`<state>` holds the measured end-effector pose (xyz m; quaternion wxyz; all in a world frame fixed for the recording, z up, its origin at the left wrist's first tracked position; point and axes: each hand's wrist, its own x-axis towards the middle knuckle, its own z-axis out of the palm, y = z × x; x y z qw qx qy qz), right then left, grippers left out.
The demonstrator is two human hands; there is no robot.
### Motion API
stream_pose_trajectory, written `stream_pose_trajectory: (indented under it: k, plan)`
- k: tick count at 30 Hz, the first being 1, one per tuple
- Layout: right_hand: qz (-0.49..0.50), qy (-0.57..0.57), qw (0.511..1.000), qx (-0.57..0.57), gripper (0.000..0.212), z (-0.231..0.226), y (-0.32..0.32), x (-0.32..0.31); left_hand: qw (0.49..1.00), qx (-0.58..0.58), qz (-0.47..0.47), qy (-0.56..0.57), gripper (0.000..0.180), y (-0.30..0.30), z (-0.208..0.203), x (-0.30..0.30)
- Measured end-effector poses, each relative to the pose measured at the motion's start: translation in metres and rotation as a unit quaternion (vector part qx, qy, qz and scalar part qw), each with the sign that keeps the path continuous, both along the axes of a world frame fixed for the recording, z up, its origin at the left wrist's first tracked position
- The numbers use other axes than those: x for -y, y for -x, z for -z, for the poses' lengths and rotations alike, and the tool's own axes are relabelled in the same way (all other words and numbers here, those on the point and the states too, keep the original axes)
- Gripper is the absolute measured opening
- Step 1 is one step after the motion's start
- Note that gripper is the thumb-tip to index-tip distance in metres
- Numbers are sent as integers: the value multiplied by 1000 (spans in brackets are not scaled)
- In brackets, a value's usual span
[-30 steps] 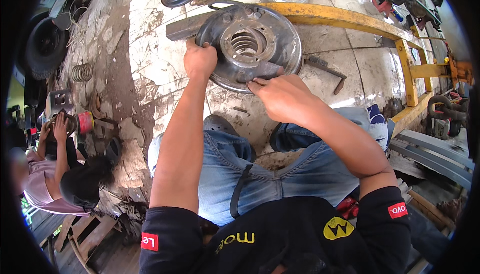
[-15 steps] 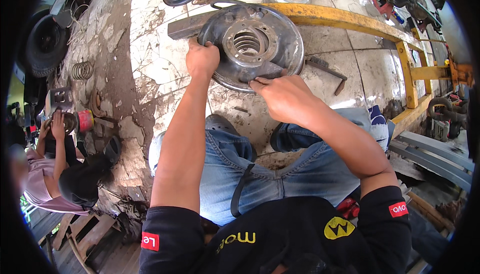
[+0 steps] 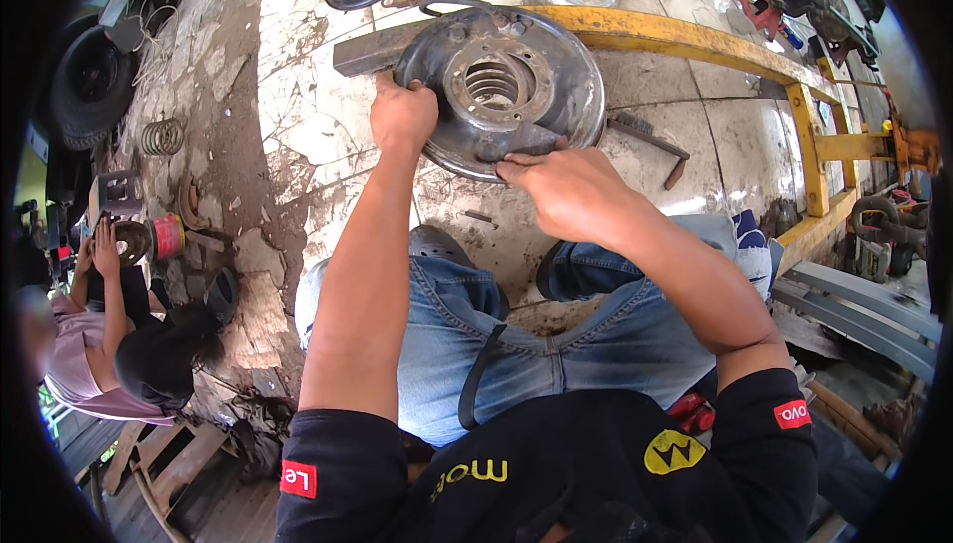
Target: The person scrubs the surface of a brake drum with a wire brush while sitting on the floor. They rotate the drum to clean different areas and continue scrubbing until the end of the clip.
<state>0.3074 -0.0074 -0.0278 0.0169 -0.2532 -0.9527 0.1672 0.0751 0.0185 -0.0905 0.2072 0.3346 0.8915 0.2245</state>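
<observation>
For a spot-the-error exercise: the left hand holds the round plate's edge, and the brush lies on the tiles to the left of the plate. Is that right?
Not quite: the head view shows the brush lying on the tiles to the right of the round plate. The left hand does hold the plate's edge.

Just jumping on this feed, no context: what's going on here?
A seated or squatting person has the left hand on the rim of a round black plate. The right hand holds a dark flat piece against its near side. A coil spring shows through the plate's opening. A brush lies right of it. At far left, a co-worker handles a round part.
</observation>
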Motion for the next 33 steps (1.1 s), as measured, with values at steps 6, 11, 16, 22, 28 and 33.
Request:
stream_pose_trajectory:
  k: [6,11,16,22,28,33]
  plan:
    - [9,21,999,27,44,-4,1,1,1000,7,8,-5,50,0,-2,0]
    - [18,62,996,68,45,-8,5,-4,1000,-4,3,-8,49,2,1,0]
    - [35,104,990,87,50,-5,6,-9,1000,1,2,-17,48,0,-2,0]
    - [41,104,989,101,62,-3,8,-2,999,1,-8,-37,48,1,4,1]
    - [32,112,989,91,64,-4,6,-3,999,14,-7,-43,46,1,3,1]
    - [0,87,995,52,59,-9,6,5,1000,18,-11,-21,44,-1,-2,3]
